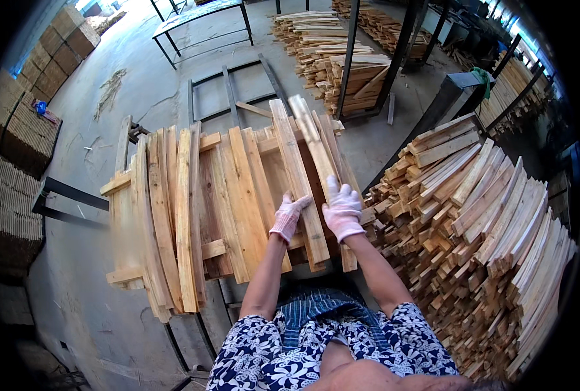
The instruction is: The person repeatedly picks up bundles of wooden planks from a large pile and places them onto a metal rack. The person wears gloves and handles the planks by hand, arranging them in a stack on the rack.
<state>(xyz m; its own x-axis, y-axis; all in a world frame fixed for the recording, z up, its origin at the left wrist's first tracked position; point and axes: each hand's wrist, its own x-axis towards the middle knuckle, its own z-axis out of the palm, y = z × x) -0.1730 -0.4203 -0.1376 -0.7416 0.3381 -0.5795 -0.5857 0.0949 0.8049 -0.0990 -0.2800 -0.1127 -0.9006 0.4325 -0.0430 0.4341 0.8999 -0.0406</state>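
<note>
Gloved fingers [303, 199] of our left hand [288, 218] and right hand [343, 212] lie flat on two pale wooden slats [299, 176]; half the rack [124, 182] is covered, the slat pile [492, 234] remains.

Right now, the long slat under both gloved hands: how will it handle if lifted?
The slat looks thin, long and stiff, probably light. It may slide on the boards beneath. The left hand and right hand sit near one end, so the far end may dip.

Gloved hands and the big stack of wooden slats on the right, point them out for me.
left hand [289, 217], head view, back of glove
right hand [342, 210], head view, back of glove
stack of wooden slats [498, 215], head view, top boards
</note>
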